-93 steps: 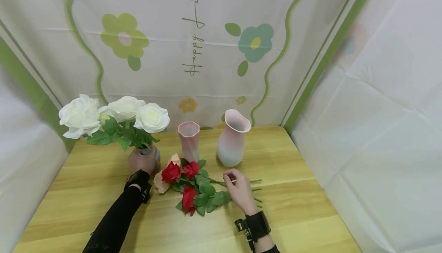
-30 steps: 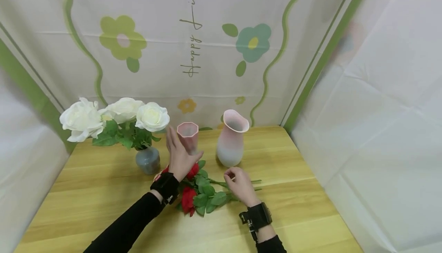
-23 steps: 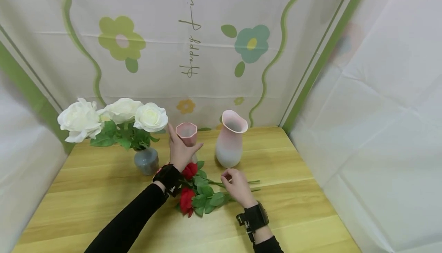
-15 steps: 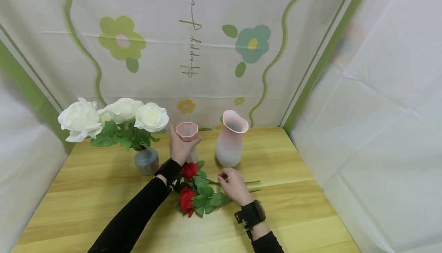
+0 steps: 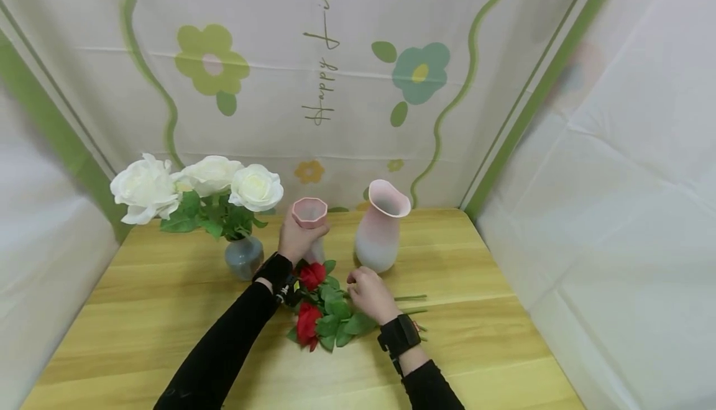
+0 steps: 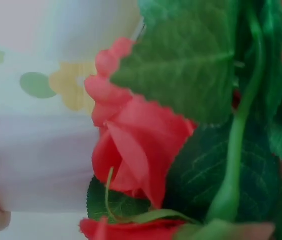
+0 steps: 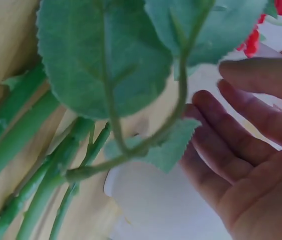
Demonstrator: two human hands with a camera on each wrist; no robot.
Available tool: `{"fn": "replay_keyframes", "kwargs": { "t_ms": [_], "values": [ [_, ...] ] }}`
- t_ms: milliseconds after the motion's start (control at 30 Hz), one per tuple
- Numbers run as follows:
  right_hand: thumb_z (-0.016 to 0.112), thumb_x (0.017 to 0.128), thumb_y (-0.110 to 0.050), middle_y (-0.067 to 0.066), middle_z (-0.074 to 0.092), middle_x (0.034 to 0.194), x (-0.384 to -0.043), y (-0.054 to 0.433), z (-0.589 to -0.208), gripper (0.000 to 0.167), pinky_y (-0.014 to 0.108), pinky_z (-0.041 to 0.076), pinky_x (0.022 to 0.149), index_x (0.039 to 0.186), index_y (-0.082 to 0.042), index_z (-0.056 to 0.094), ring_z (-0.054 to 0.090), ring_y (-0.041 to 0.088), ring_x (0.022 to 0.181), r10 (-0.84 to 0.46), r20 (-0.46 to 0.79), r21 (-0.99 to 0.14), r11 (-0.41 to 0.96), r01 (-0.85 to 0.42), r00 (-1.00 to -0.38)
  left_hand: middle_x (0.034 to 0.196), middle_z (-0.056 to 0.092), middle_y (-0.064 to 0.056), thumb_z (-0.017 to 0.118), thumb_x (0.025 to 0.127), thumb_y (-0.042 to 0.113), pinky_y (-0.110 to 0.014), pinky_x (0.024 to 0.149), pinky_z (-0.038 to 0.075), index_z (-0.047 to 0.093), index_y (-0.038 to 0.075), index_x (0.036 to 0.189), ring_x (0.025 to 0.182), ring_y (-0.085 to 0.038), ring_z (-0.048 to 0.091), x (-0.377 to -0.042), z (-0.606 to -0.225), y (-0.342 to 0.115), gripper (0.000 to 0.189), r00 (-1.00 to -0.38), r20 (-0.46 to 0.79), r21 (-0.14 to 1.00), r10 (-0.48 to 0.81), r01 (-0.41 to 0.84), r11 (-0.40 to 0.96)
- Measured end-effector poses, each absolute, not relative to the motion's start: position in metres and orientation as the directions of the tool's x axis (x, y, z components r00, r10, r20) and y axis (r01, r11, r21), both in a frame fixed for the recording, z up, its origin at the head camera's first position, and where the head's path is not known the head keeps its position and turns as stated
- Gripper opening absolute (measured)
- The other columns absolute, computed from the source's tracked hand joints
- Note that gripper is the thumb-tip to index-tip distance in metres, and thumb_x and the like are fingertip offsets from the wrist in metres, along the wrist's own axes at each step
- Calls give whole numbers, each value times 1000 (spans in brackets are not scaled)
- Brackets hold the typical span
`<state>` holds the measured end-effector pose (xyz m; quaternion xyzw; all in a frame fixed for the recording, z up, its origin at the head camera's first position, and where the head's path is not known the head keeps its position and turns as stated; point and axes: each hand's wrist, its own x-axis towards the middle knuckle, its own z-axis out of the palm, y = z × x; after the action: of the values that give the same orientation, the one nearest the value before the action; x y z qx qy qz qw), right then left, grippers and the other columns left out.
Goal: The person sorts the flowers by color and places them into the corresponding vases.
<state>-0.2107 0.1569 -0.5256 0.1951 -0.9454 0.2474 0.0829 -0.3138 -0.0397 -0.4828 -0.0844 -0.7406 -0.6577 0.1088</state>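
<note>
My left hand (image 5: 296, 237) holds the narrow faceted pink vase (image 5: 309, 219), thumb and fingers around its upper part below the octagonal rim. In the left wrist view, a red rose (image 6: 135, 145) and leaves fill the foreground, with the vase's pale side (image 6: 35, 160) behind. The red roses (image 5: 307, 323) lie on the table in front of that vase, stems pointing right. Over their leaves and stems hovers my right hand (image 5: 370, 295), its fingers loosely bent. The right wrist view shows that hand empty beside green stems (image 7: 70, 155). My left forearm hides the peach flowers.
A grey-blue vase (image 5: 244, 259) with white roses (image 5: 256, 187) stands on the left. To the right of the held vase is a taller pink-and-white vase (image 5: 377, 239) with a wavy rim. A printed curtain (image 5: 268, 118) closes off the back of the wooden table (image 5: 481, 335).
My left hand has let go of the grey-blue vase, moved right and taken hold of the narrow pink vase. My right hand has shifted slightly left over the rose leaves.
</note>
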Motion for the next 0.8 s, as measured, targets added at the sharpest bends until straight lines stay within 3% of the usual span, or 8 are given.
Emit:
{"fn": "replay_keyframes", "kwargs": {
  "t_ms": [233, 500, 800],
  "values": [
    [69, 85, 0, 10, 64, 98, -216, 151, -533, 18, 32, 54, 72, 102, -1, 70, 64, 24, 88, -385, 178, -331, 843, -424, -906, 127, 52, -20, 85, 75, 3, -43, 95, 42, 40, 3, 141, 114, -31, 50, -315, -485, -39, 80, -955, 295, 955, 11, 296, 27],
    [72, 79, 4, 6, 63, 88, -222, 152, -544, 15, 30, 53, 69, 90, -6, 74, 61, 21, 80, -406, 144, -288, 855, -431, -902, 127, 50, -29, 80, 77, -3, -46, 96, 42, 38, -8, 141, 115, -39, 49, -288, -452, -39, 77, -957, 290, 956, 32, 291, 46],
    [72, 74, 7, 3, 66, 80, -225, 153, -547, 18, 31, 53, 61, 81, -9, 75, 62, 20, 72, -379, 170, -295, 861, -414, -910, 128, 51, -25, 84, 76, 2, -46, 97, 41, 38, 0, 143, 116, -36, 49, -315, -485, -40, 81, -955, 297, 954, 19, 298, 44]
  ]
}}
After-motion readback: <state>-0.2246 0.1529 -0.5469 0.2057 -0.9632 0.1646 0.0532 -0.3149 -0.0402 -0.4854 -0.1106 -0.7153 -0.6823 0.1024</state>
